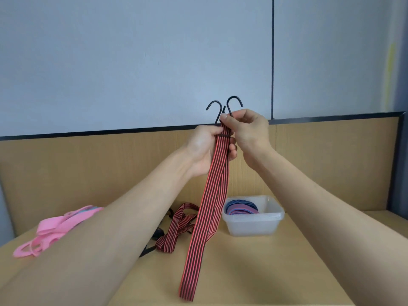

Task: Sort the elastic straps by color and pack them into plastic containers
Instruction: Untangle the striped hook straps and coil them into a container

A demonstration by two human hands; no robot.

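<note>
Forearms reach out from below, both bare, rising toward the middle of the scene. Closest of all, the folded lower end of a red-and-black striped strap (207, 206) rests on the pale wooden tabletop (254, 272), and from there the doubled band runs slanting upward to the hands.

Farther back on the tabletop, a heap of pink straps (53, 228) lies at the left, partly hidden behind the left forearm. Just beside the hanging band, a second striped strap (176, 226) of the same red and black lies loosely bundled, with dark fittings next to it. To the right of the band stands a clear plastic container (254, 226), with blue and purplish straps (241, 206) coiled inside it.

Higher up, the hands are close together on the top of the raised strap. The left hand (204, 149) has its fingers curled round the band, palm turned this way. The right hand (249, 133) pinches the same strap just above, thumb on top. Two black hooks (218, 115) stick up side by side from between them.

Behind everything runs a light wood partition (88, 162) with a dark top edge, and beyond it a grey-blue wall (132, 62).
</note>
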